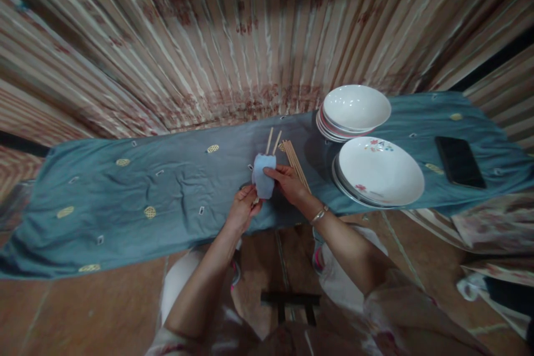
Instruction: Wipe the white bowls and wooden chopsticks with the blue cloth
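Note:
A light blue cloth (264, 177) is wrapped around a pair of chopsticks (273, 142), whose upper ends stick out above it. My right hand (291, 182) pinches the cloth from the right, thumb lying across its front. At the cloth's lower left edge, my left hand (245, 204) is closed around what appear to be the lower ends of the same chopsticks; the fingers mostly hide them. Just beyond my right hand, several more chopsticks (295, 162) lie side by side on the table, partly covered by that hand.
To the right stand a stack of white bowls (356, 107) and, nearer, a stack of flowered plates (381, 172). A dark phone-like slab (459, 161) lies farther right. A teal patterned cloth (175, 178) covers the narrow table; a pleated curtain (233, 39) hangs behind.

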`<action>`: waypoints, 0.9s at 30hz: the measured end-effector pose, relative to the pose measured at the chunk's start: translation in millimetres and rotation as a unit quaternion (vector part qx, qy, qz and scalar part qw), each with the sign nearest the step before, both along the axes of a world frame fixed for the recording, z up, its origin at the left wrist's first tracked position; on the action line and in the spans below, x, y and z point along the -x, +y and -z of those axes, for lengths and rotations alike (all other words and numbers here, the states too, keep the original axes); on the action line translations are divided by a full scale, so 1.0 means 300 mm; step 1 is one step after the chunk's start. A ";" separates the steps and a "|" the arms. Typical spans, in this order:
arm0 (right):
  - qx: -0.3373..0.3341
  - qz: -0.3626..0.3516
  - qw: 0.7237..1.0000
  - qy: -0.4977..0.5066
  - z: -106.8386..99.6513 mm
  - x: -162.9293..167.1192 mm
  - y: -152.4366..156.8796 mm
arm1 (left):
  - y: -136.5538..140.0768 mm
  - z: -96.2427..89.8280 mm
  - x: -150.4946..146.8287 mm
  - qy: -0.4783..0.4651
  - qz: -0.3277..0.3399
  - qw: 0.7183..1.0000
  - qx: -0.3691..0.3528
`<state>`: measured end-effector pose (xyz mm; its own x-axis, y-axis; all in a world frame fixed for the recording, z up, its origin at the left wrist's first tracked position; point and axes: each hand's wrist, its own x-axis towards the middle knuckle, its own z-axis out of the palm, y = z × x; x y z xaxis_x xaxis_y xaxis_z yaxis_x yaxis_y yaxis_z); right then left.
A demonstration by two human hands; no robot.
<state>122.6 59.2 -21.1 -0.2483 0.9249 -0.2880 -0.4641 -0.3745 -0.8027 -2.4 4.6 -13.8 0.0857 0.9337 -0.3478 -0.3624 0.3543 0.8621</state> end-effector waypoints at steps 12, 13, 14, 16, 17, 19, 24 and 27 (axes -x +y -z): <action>-0.004 -0.052 0.998 -0.020 -0.034 -0.071 0.023 | 0.025 0.012 0.069 0.223 -0.081 0.964 -0.116; 0.002 -0.074 0.997 -0.026 -0.037 -0.075 0.019 | 0.028 0.003 0.079 0.266 -0.098 0.948 -0.144; 0.006 -0.096 0.995 -0.034 -0.039 -0.077 0.014 | 0.029 -0.007 0.088 0.309 -0.109 0.928 -0.177; 0.013 -0.141 0.989 -0.052 -0.040 -0.077 0.003 | 0.029 -0.026 0.101 0.387 -0.105 0.885 -0.237; 0.016 -0.160 0.985 -0.061 -0.038 -0.077 -0.002 | 0.028 -0.033 0.105 0.424 -0.092 0.863 -0.260; 0.025 -0.191 0.978 -0.078 -0.034 -0.076 -0.010 | 0.025 -0.034 0.111 0.492 -0.058 0.817 -0.295; 0.035 -0.256 0.958 -0.123 -0.022 -0.080 -0.019 | 0.025 0.013 0.131 0.616 -0.004 0.702 -0.358; 0.028 -0.288 0.946 -0.148 -0.021 -0.084 -0.023 | 0.026 0.034 0.143 0.637 0.011 0.672 -0.378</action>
